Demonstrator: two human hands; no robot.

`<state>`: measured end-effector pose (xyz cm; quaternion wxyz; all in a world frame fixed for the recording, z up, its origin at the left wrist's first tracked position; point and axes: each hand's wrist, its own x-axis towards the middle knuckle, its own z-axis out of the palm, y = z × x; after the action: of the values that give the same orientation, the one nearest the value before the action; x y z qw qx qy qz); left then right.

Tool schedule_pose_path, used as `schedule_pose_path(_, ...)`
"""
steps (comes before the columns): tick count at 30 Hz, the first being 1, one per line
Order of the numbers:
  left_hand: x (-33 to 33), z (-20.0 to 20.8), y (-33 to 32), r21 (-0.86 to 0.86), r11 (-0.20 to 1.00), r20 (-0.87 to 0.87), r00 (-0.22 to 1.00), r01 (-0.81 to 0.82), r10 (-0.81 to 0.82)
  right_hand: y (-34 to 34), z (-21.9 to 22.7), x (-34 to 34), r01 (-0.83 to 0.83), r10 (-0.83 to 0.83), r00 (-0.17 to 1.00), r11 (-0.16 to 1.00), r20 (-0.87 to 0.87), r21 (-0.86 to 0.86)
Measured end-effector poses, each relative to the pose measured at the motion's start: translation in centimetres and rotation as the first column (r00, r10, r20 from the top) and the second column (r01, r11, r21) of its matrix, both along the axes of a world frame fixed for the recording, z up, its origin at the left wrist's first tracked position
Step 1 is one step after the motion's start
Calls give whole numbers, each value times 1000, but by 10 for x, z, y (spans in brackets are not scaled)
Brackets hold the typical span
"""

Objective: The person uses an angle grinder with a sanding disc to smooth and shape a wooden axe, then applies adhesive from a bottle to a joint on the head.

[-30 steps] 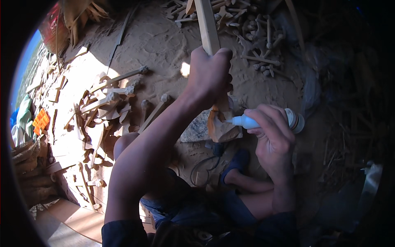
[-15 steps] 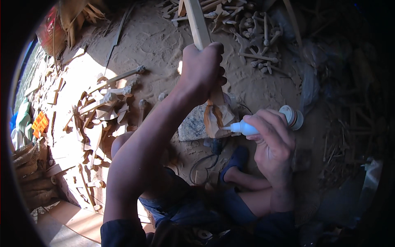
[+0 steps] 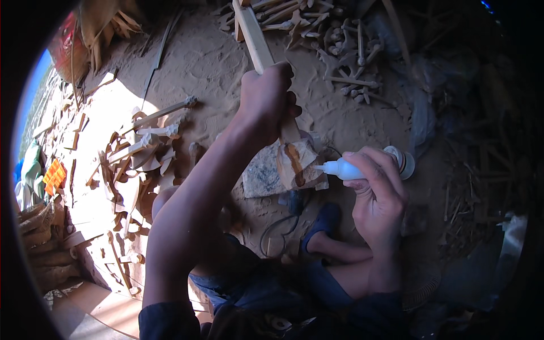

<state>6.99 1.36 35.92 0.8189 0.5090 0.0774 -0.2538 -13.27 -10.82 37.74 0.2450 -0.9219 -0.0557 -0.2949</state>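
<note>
My left hand is wrapped round a long pale wooden piece. Its near end widens into a carved block with a dark brown streak down it, over a grey speckled stone. In my right hand is a white squeeze bottle with a narrow nozzle, lying on its side. The nozzle points left at the block's right edge, touching it or very close. Some fingers of my left hand are hidden behind the wood.
Carved wooden pieces lie heaped on the sandy ground at left, partly in bright sun. Another pile is at the far side. A dark cord with a plug-like end lies by the stone, near my sandalled foot.
The wooden piece and my left hand have shifted slightly left, and the block has turned a little. The bottle's nozzle has moved slightly right and up. Both grips stay as they were.
</note>
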Motion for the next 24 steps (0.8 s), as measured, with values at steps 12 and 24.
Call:
schedule_pose_path(12, -7, 9, 3, 78, 997, 110, 994, 2, -11, 2, 2, 12, -38, 40, 995, 999, -92, 20)
schedule_pose_path(24, -6, 7, 3, 93, 996, 146, 989, -9, -5, 3, -3, 16, 27, -22, 995, 998, -98, 49)
